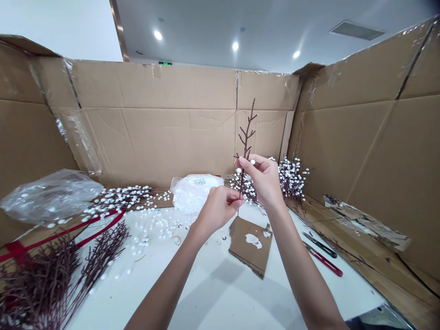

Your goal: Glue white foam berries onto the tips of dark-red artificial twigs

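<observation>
A brown artificial twig (pixel 246 133) with short side stubs stands upright in front of me. My left hand (pixel 220 206) is closed on its lower stem, thumb and fingers pinched together. Higher up, my right hand (pixel 264 176) pinches around the twig's middle. Two white foam berries show at the right fingers, one a white berry (pixel 239 170) beside the stem; whether another lies inside the pinch is hidden. Below the hands lies a torn cardboard piece (pixel 252 263) with patches of white paste (pixel 253 241) on it.
Loose white berries (pixel 146 229) are scattered left of centre. Bare twigs (pixel 44 270) and a red strap (pixel 103 229) lie at left. Berry-covered branches (pixel 292 176), a white plastic bag (pixel 192 188) and a clear bag (pixel 51 195) sit behind. Red snips (pixel 326 263) and black snips (pixel 321 245) lie right.
</observation>
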Available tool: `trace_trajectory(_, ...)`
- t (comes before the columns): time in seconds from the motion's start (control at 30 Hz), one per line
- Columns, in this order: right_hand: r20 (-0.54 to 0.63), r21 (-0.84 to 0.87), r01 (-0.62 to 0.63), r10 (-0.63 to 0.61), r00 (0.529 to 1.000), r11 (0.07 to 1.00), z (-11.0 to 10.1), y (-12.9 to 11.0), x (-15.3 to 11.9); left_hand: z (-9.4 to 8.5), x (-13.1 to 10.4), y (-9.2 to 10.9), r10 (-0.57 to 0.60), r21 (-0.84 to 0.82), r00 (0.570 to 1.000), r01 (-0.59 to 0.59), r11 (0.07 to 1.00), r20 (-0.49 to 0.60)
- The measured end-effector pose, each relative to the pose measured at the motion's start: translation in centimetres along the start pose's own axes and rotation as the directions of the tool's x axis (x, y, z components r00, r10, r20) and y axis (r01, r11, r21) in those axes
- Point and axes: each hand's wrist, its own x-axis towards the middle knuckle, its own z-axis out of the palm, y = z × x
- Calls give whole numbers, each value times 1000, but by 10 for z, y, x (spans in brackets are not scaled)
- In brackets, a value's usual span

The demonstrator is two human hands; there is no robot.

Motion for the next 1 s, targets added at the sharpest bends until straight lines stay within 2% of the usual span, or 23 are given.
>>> trace_trajectory(0.1,7,-19,-4,4,1000,1000,0,0,0,3,0,1,-16,35,1000,17,999,-23)
trace_trajectory(0.27,10,-42,58,-58,998,997,-2,-3,-1,6,-1,2,-4,66,999,6,998,-41)
trace_trajectory(0.37,-14,-68,81,-82,997,994,-3,-7,-3,-1,-3,5,-3,25,999,3,1000,37)
trace_trajectory(0.47,-24,-64,101,-103,994,993,-5,-10,-5,-21,-7,2,-51,-41,981,60,997,188)
trace_trajectory(0.53,-20,-43,123,-124,992,991,-6,-11,-5,-39,-11,-12,-82,-59,956,103,993,280)
trace_trajectory(0.6,-9,-24,143,-143,990,989,-7,-12,-5,-54,-19,-40,-160,-65,942,187,980,294)
trace_trajectory(0.7,18,4,137,-137,990,991,-8,-13,-5,-62,-38,-93,-368,35,922,366,930,119)
trace_trajectory(0.77,34,5,122,-122,992,993,-8,-13,-6,-57,-53,-122,-413,70,907,408,910,81)
trace_trajectory(0.83,51,-13,125,-124,991,992,-7,-13,-7,-47,-66,-142,-428,82,900,422,903,77)
trace_trajectory(0.9,68,-29,144,-141,988,989,-7,-13,-8,-35,-76,-152,-436,81,895,430,899,97)
trace_trajectory(1.0,86,-34,154,-150,985,988,-7,-14,-9,-18,-85,-155,-442,73,889,436,897,118)
